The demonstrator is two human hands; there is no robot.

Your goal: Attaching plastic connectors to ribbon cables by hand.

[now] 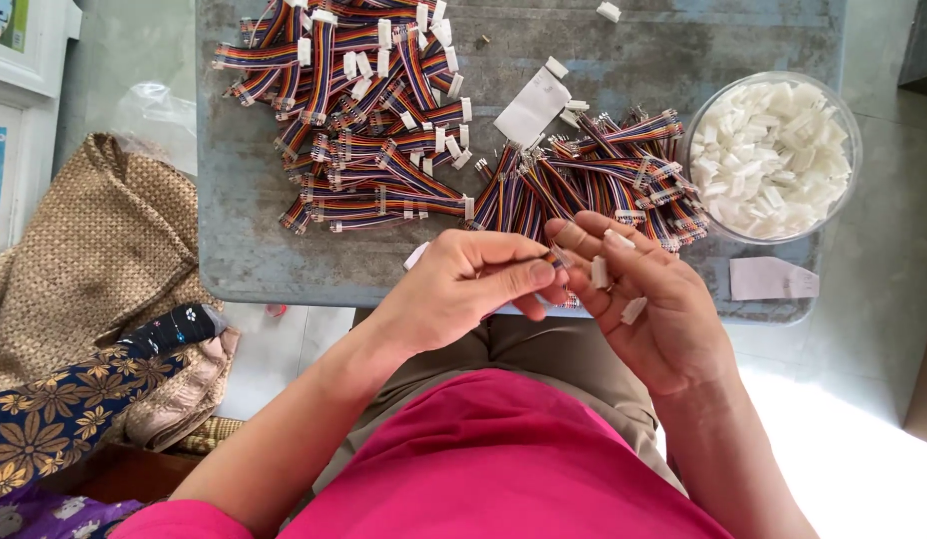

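Ribbon cable [555, 262] pinched by left hand [463, 284]; right hand [643, 299] clutches white connectors [600, 271] beside bowl [851, 150].

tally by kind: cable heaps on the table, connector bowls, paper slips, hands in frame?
Rainbow ribbon cable heaps: 2
Clear bowl of white connectors: 1
Paper slips: 2
Hands, left hand, right hand: 2
Total: 7

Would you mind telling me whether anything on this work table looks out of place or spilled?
Mostly tidy. One white connector lies alone at the table's far edge, away from the bowl of white connectors. A pale paper slip sits near the near right edge, close to overhanging. Nothing looks damaged.
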